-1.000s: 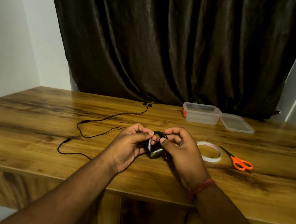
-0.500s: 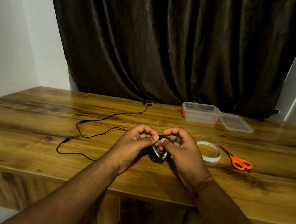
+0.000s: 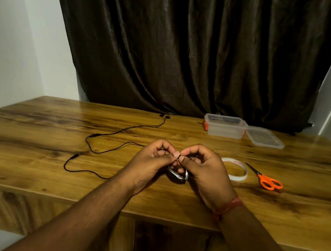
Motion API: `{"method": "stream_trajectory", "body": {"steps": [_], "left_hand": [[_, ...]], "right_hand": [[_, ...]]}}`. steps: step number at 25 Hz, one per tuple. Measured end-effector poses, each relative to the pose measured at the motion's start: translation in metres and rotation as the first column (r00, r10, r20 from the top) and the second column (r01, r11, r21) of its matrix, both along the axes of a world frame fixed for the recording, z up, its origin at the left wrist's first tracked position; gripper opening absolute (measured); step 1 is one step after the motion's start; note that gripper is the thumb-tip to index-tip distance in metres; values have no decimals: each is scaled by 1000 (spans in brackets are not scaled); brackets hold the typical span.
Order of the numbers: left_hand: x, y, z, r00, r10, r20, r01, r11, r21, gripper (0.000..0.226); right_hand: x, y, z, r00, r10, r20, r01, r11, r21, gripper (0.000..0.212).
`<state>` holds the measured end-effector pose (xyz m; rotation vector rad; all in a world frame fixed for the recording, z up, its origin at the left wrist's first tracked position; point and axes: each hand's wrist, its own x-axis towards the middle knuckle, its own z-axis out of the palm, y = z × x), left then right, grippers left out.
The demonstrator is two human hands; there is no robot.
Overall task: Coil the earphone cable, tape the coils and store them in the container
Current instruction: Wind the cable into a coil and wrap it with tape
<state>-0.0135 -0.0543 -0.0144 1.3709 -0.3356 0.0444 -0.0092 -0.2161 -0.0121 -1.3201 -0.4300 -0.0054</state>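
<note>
Wooden table (image 3: 28,147), dark curtain (image 3: 194,43) behind. Both my hands met over the near middle: left hand (image 3: 150,164) and right hand (image 3: 207,172) each pinched a small coiled bundle (image 3: 177,175) with shiny tape on it. Taping looked under way, not finished. A second earphone cable (image 3: 116,133) lay loose and uncoiled to the left. Open container (image 3: 224,126) stood far right with its lid (image 3: 264,138) beside; its contents unclear. Tape roll (image 3: 237,172) and scissors (image 3: 268,180) waited near my right hand.

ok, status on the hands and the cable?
Left hand and right hand both pinching taped coil. Second earphone cable loose on table. Container open, path clear.
</note>
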Motion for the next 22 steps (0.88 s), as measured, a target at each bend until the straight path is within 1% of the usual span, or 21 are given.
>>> {"method": "stream_trajectory", "body": {"steps": [2,6,11,16,18,22], "left_hand": [[2,0,0,1000,26,-2,-26,1000,-2,7],[4,3,0,998,55,-23,-57,997,-60,7],[3,0,1,996,15,-84,-18,999,-33,16],[0,0,2,999,-23,-49,23,1000,-4,6],[0,0,2,999,-21,-40,21,1000,-1,7],[1,1,2,999,-38,-33,38,999,16,9]], "right_hand": [[0,1,0,1000,11,-7,-10,1000,17,14],[1,1,0,998,11,-66,-4,995,103,24],[1,0,0,998,-53,-22,54,997,47,19],[0,-1,-1,998,-42,38,43,999,-22,13],[1,-1,-1,998,-41,39,41,999,-8,11],[4,-1,-1,999,-37,-8,37,995,89,12]]}}
